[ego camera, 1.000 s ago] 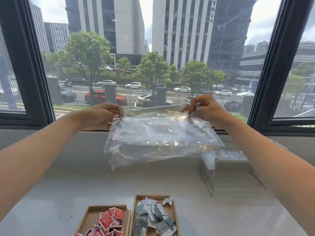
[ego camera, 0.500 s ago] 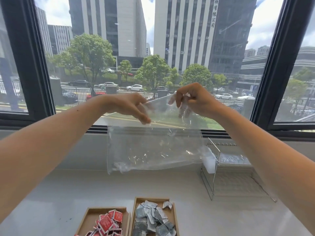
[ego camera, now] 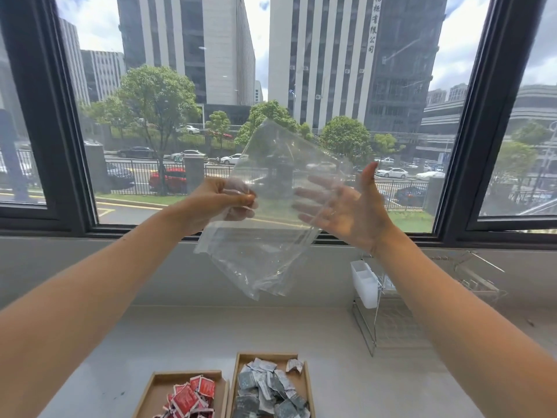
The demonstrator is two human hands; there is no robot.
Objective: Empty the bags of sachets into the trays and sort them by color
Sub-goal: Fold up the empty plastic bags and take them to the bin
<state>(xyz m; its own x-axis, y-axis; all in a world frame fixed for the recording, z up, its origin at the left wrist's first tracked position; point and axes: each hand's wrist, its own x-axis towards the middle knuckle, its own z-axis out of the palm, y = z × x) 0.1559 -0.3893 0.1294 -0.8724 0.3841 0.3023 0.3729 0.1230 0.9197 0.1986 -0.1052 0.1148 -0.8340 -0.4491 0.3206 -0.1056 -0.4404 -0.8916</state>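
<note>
I hold an empty clear plastic bag [ego camera: 265, 236] up in front of the window. My left hand [ego camera: 217, 200] pinches its left edge. My right hand [ego camera: 346, 206] is spread flat, fingers apart, behind the bag's right side, seen partly through the plastic. Down at the near edge stand two wooden trays side by side. The left tray [ego camera: 162, 384] holds red sachets [ego camera: 190, 399]. The right tray [ego camera: 306, 384] holds grey and silver sachets [ego camera: 268, 390].
A pale counter [ego camera: 150, 342] runs under the window sill. At the right stands a wire rack [ego camera: 379, 321] with a white plastic holder [ego camera: 364, 285] clipped to it. Dark window frames [ego camera: 464, 146] rise behind the hands.
My right hand let go of the bag's top and opened flat. The bag swung round into a tilted position, held only by my left hand, which moved lower.
</note>
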